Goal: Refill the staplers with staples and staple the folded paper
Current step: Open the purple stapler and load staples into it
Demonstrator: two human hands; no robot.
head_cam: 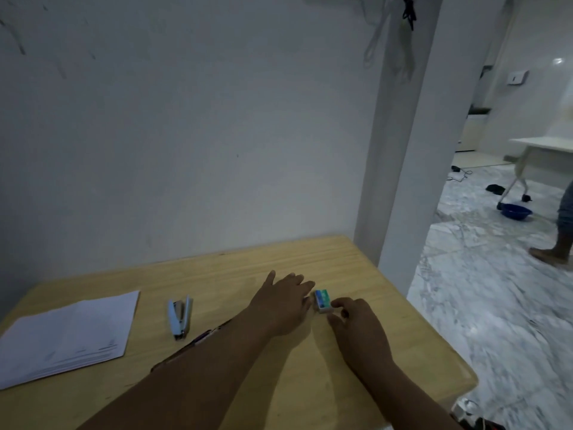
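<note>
Barely begun: both hands frame the staple box (323, 301), left hand (283, 301) spread flat, right hand (356, 324) pinching it; stapler (179, 316) lies open, paper (68, 336) unstapled.

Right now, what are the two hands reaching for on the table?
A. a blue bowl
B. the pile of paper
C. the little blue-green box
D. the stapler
C: both the left hand and the right hand are at the little blue-green box, while the stapler and the paper lie untouched off to the left.
</note>
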